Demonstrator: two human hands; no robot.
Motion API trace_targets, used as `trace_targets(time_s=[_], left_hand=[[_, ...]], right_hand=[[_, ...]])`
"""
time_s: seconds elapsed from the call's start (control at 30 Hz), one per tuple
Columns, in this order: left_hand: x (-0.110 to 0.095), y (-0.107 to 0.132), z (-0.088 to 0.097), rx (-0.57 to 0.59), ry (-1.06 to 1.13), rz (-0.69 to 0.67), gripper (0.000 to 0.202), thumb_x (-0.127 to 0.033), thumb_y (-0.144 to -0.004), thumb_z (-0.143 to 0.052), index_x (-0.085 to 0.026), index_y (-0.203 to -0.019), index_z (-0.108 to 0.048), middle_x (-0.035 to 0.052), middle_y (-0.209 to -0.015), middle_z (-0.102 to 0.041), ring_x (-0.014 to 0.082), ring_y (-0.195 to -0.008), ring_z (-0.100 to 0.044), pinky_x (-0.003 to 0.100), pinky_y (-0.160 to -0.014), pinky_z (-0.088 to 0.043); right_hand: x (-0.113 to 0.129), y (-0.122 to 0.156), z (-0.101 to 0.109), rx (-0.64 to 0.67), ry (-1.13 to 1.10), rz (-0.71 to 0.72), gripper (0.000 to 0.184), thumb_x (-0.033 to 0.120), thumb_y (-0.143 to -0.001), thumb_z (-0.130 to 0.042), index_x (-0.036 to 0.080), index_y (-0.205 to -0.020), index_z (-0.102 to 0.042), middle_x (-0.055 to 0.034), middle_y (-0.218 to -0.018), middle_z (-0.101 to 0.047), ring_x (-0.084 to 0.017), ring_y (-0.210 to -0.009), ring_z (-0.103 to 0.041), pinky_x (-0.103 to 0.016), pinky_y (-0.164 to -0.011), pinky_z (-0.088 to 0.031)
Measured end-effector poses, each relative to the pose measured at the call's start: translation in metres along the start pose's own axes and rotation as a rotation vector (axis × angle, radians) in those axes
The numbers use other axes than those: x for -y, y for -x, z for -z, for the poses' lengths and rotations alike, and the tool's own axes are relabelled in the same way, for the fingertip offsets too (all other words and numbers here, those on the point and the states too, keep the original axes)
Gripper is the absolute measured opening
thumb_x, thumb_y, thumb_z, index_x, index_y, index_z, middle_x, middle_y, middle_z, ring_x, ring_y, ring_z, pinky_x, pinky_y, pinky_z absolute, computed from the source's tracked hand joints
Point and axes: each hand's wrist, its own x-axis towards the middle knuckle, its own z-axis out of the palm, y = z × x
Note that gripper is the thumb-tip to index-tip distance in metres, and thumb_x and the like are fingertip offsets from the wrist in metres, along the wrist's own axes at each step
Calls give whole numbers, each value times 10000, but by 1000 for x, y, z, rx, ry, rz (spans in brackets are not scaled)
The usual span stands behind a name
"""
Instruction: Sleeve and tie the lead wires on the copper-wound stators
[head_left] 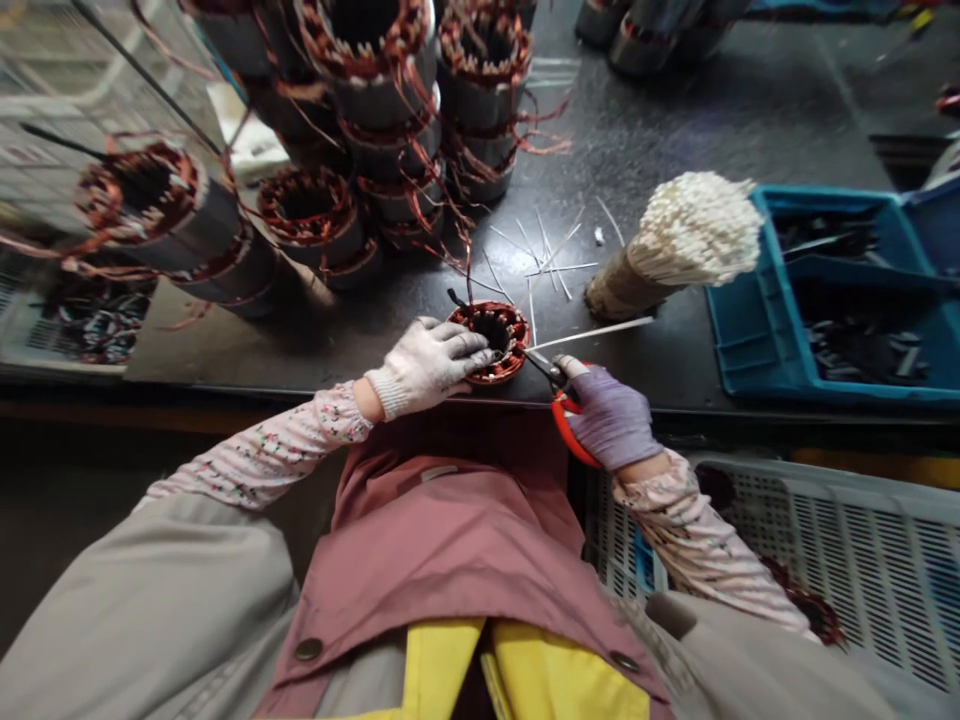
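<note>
A motor stator [511, 322] with copper windings stands near the table's front edge. My left hand [427, 368], in a white glove, is closed over its left rim, with the fingers reaching onto the bore. In a purple glove, my right hand [611, 415] grips red-handled scissors [564, 425]. The scissors' blades point left and meet the stator's right rim. A thin white stick [600, 332] runs from that rim out to the right, just above the blades. Whether the blades are closed on it, I cannot tell.
Stacked stators [386, 130] rise behind and to the left. White offcuts [551, 262] lie scattered beyond the work. To the right are a bundle of white sticks [697, 230] and a blue divided bin [765, 345]. A pale plastic basket [847, 530] sits below the edge.
</note>
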Motion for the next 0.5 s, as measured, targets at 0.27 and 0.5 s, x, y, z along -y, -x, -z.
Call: trace_targets(time_s=[0.27,0.5], left_hand=[[-33,2,64,78,-92,84,660,-461,-831,-696,-250,-1422,-493,156,-1451,-518,376,-1371,-437,616,-1111,-312],[-41,-30,2,56,-114,41,527,-137,-925,-492,-127,-1449,-438,88,-926,-741,203,-917,-674,470,-1085,-410]], right_hand=[[-16,-21,5,85,-44,-15,521,315,-832,-540,221,-1342,-590,-82,-1020,-738,-244,-857,-710,-308,-722,-546],[2,-54,25,150,-25,63,542,312,-828,-541,214,-1360,-579,-100,-1145,-697,-253,-994,-687,-319,-800,-546]])
